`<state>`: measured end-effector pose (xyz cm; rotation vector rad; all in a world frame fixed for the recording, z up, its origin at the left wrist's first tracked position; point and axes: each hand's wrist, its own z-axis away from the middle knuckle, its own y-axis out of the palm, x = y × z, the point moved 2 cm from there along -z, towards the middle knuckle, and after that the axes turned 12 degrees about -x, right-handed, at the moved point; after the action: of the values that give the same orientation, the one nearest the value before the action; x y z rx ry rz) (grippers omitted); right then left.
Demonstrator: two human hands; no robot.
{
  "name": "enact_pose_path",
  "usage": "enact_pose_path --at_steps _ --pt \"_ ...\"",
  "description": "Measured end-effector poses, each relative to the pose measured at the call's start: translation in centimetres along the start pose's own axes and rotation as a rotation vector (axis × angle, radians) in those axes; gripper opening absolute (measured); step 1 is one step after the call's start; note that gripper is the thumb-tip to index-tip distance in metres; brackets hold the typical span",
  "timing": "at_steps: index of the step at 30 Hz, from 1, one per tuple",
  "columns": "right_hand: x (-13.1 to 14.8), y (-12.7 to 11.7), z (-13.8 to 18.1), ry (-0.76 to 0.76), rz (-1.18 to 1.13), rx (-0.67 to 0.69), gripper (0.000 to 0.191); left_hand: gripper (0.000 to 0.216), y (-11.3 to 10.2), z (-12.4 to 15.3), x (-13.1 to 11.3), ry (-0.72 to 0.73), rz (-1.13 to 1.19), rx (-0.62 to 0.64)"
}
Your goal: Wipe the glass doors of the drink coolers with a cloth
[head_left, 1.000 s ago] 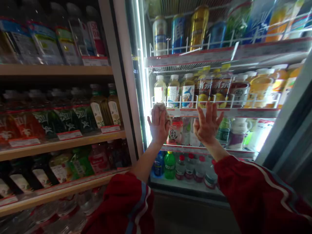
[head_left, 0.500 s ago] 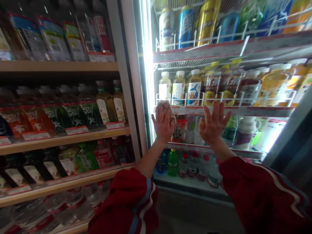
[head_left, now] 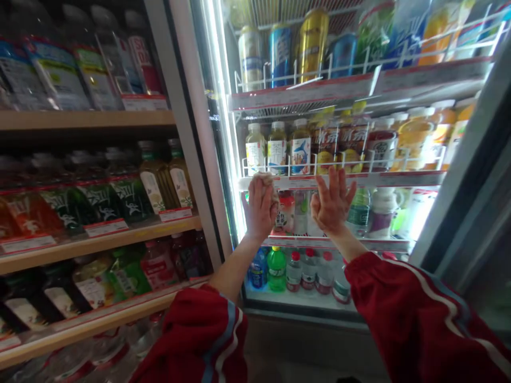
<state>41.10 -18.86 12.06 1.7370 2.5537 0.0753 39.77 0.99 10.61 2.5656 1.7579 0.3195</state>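
Observation:
My left hand (head_left: 260, 208) lies flat over a crumpled light-coloured cloth (head_left: 269, 178), which shows at its fingertips and along its right side. It is raised in front of a lit drinks cooler, near the left end of a shelf rail (head_left: 295, 183). To its right, my right hand (head_left: 332, 202) is held up with fingers spread and nothing in it, palm toward the cooler. Both palms seem to rest against a clear pane, though the glass itself is hard to make out. Tea bottles (head_left: 277, 149) stand just above my left hand, and a red-labelled drink (head_left: 285, 210) shows beside it.
Cans (head_left: 279, 56) and more bottles fill the upper cooler shelf behind white wire guards. A green bottle (head_left: 277, 268) stands on the cooler floor. A bright light strip (head_left: 227, 133) runs along the left edge. Further left, wooden shelves (head_left: 96, 244) hold rows of bottles.
The view has turned slightly, so the cooler sits further left. My left hand with the cloth has slid a little to the right relative to the bottles. My right hand keeps nearly the same place.

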Motion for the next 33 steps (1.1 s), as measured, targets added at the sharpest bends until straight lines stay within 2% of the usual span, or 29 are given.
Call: enact_pose_path --at_steps 3,5,9,11,13,17,19,21,26,28,30,33 --pt "-0.2 0.1 0.1 0.008 -0.012 0.011 0.055 0.048 0.1 0.6 -0.9 0.070 0.050 0.095" --pt "-0.4 0.2 0.1 0.023 -0.023 0.026 0.056 0.047 -0.3 0.9 -0.1 0.037 0.047 0.134" --pt "-0.4 0.3 0.2 0.020 -0.035 0.002 0.055 0.050 -1.4 1.0 2.6 -0.163 -0.014 0.052" --pt "-0.4 0.3 0.3 0.007 -0.034 -0.024 0.054 0.052 -1.4 0.8 2.9 -0.218 -0.040 0.011" --pt "-0.3 0.3 0.3 0.004 -0.031 -0.033 0.054 0.053 -0.9 0.7 1.8 -0.177 -0.040 0.013" --pt "-0.2 0.2 0.3 0.024 -0.035 -0.013 0.055 0.051 0.3 0.7 -1.7 0.029 0.009 0.087" --pt "-0.2 0.1 0.3 0.040 -0.042 0.009 0.055 0.048 0.6 0.7 -2.5 0.074 0.003 0.117" --pt "-0.2 0.0 0.3 0.047 -0.056 0.027 0.055 0.048 0.4 0.6 -1.8 0.046 -0.011 0.119" --pt "-0.3 0.1 0.4 0.065 -0.084 0.026 0.057 0.053 -1.1 0.2 2.9 -0.232 -0.099 0.034" --pt "-0.2 0.1 0.5 0.059 -0.081 0.021 0.057 0.055 -1.3 0.2 3.6 -0.271 -0.117 0.012" --pt "-0.1 0.1 0.5 0.045 -0.080 0.008 0.058 0.055 -1.2 0.3 3.0 -0.229 -0.110 0.008" --pt "0.0 0.1 0.5 0.023 -0.086 -0.029 0.061 0.055 -0.8 0.7 0.7 -0.081 -0.062 0.040"
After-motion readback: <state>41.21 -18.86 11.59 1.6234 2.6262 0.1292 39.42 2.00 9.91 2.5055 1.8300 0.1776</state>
